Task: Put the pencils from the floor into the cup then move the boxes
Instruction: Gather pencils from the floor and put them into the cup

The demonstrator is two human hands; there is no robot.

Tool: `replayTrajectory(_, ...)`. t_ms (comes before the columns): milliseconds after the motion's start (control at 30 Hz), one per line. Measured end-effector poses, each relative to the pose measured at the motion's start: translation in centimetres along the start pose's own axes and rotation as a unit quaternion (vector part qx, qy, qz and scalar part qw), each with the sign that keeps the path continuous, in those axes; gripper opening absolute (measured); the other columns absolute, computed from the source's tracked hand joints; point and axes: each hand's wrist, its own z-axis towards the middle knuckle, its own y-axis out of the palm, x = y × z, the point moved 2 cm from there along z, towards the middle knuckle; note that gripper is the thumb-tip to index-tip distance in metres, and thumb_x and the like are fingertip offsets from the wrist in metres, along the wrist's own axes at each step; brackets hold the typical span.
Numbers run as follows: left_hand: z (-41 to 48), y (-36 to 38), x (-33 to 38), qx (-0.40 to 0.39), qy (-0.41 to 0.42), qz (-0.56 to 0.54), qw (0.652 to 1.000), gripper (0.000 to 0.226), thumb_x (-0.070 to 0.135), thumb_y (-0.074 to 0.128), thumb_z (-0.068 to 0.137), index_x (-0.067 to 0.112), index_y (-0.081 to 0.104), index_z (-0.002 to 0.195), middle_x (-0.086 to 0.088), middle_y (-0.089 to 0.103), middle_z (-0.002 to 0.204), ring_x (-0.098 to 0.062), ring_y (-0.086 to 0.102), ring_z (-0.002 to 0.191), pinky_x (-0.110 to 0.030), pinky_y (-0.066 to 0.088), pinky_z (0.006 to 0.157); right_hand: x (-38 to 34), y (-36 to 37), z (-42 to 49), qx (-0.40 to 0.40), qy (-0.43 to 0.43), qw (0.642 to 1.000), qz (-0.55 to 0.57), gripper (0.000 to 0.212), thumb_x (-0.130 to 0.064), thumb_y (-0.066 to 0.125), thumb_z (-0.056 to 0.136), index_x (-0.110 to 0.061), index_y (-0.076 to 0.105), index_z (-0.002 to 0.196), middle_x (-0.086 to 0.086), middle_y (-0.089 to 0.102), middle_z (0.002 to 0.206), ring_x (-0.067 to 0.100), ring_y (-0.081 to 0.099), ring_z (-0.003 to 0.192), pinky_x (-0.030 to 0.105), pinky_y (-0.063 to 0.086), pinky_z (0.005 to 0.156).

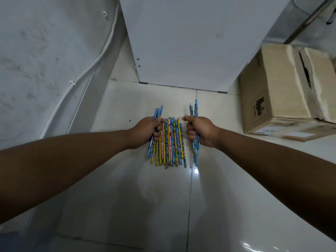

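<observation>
Both bare arms reach in from the lower corners of the frame and nearly meet at its middle. The left hand (146, 132) is a fist left of centre, fingers curled round a few blue pencils (157, 112). The right hand (201, 132) is a fist right of centre, gripping its own bunch (196, 110), knuckles towards the left hand, the two apart

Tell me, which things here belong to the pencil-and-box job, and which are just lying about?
Job: left hand gripping a pencil bunch; right hand gripping a second bunch; row of pencils on the floor; cardboard box.
Just there: white cabinet; wall cable.
</observation>
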Motion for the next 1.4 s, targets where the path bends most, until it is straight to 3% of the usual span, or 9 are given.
replayTrajectory(100, -0.4, 1.5, 0.7, -0.032, -0.008, -0.004, 0.999, 0.027, 0.028, 0.035, 0.115, 0.015, 0.054, 0.130, 0.003, 0.041, 0.069, -0.008, 0.029, 0.048, -0.022, 0.028, 0.044, -0.6, 1.2, -0.1, -0.007, -0.022, 1.000, 0.008, 0.035, -0.041, 0.054, 0.110, -0.008, 0.064, 0.114, -0.004, 0.030, 0.057, 0.012, 0.026, 0.043, 0.027, 0.027, 0.043)
replayTrajectory(267, -1.6, 4.4, 1.1, -0.095, -0.051, -0.037, 0.993, 0.023, 0.022, 0.034, 0.115, 0.008, 0.048, 0.102, 0.002, 0.051, 0.068, -0.010, 0.027, 0.050, -0.023, 0.029, 0.045, -0.8, 2.8, -0.7, -0.025, -0.051, 0.997, -0.060, 0.070, -0.070, 0.069, 0.089, -0.003, 0.074, 0.111, 0.002, 0.046, 0.060, 0.014, 0.036, 0.046, 0.027, 0.040, 0.049)
replayTrajectory(567, -2.0, 5.4, 1.4, -0.134, -0.058, -0.029, 0.989, 0.027, -0.004, 0.038, 0.107, 0.004, 0.048, 0.131, -0.007, 0.054, 0.090, -0.011, 0.040, 0.061, -0.028, 0.041, 0.060, -1.8, 2.8, -0.7, -0.029, -0.040, 0.994, -0.098, 0.037, -0.046, 0.068, 0.101, -0.009, 0.074, 0.099, 0.001, 0.065, 0.064, 0.013, 0.043, 0.046, 0.027, 0.043, 0.051)
replayTrajectory(700, -1.7, 4.8, 0.9, -0.104, -0.056, 0.061, 0.991, 0.020, 0.019, 0.049, 0.111, 0.006, 0.058, 0.122, -0.005, 0.052, 0.086, -0.013, 0.054, 0.066, -0.033, 0.052, 0.068, -2.7, 2.6, -0.4, -0.007, -0.055, 0.998, -0.039, 0.033, -0.038, 0.058, 0.109, -0.006, 0.068, 0.109, 0.004, 0.074, 0.079, 0.014, 0.041, 0.047, 0.027, 0.042, 0.049)
replayTrajectory(767, -1.8, 4.5, 0.2, -0.087, -0.073, 0.104, 0.988, 0.040, 0.037, 0.050, 0.110, 0.002, 0.063, 0.124, -0.002, 0.053, 0.082, -0.013, 0.054, 0.064, -0.031, 0.053, 0.064, -3.3, 2.1, -0.2, 0.029, -0.072, 0.996, -0.031, 0.032, -0.037, 0.056, 0.110, -0.007, 0.067, 0.106, 0.005, 0.075, 0.083, 0.014, 0.044, 0.048, 0.029, 0.043, 0.051)
replayTrajectory(900, -2.0, 4.8, -0.4, -0.079, -0.083, 0.059, 0.992, 0.046, 0.045, 0.042, 0.111, 0.010, 0.065, 0.129, 0.001, 0.039, 0.075, -0.010, 0.030, 0.056, -0.024, 0.034, 0.051, -4.0, 1.3, -0.2, 0.060, -0.100, 0.993, 0.010, 0.030, -0.037, 0.053, 0.110, -0.010, 0.066, 0.104, 0.002, 0.079, 0.078, 0.012, 0.051, 0.050, 0.029, 0.044, 0.057)
replayTrajectory(1100, -2.1, 5.7, 0.5, -0.053, -0.061, 0.069, 0.994, 0.050, 0.058, 0.040, 0.106, 0.011, 0.057, 0.104, 0.000, 0.036, 0.076, -0.008, 0.026, 0.051, -0.022, 0.027, 0.048, -4.6, 2.2, -0.8, 0.061, -0.102, 0.990, 0.081, 0.032, -0.038, 0.049, 0.112, -0.009, 0.064, 0.108, 0.003, 0.077, 0.079, 0.026, 0.073, 0.093, 0.043, 0.059, 0.094)
replayTrajectory(1300, -1.9, 6.0, 1.0, -0.033, -0.018, 0.138, 0.990, 0.092, 0.081, 0.027, 0.093, 0.009, 0.063, 0.136, 0.006, 0.045, 0.071, -0.010, 0.040, 0.059, -0.019, 0.041, 0.052, -5.9, 3.1, -1.4, 0.041, -0.110, 0.981, 0.157, 0.027, -0.034, 0.052, 0.111, -0.009, 0.059, 0.105, 0.002, 0.052, 0.065, 0.017, 0.055, 0.057, 0.037, 0.056, 0.067)
replayTrajectory(1400, -1.8, 5.8, 2.2, 0.037, -0.014, 0.178, 0.983, 0.089, 0.083, 0.015, 0.094, 0.026, 0.063, 0.141, 0.002, 0.071, 0.107, -0.015, 0.064, 0.096, -0.030, 0.054, 0.083, -7.0, 2.7, -1.3, 0.088, -0.157, 0.969, 0.167, 0.028, -0.034, 0.050, 0.112, -0.008, 0.060, 0.106, 0.001, 0.045, 0.068, 0.014, 0.046, 0.054, 0.034, 0.051, 0.064)
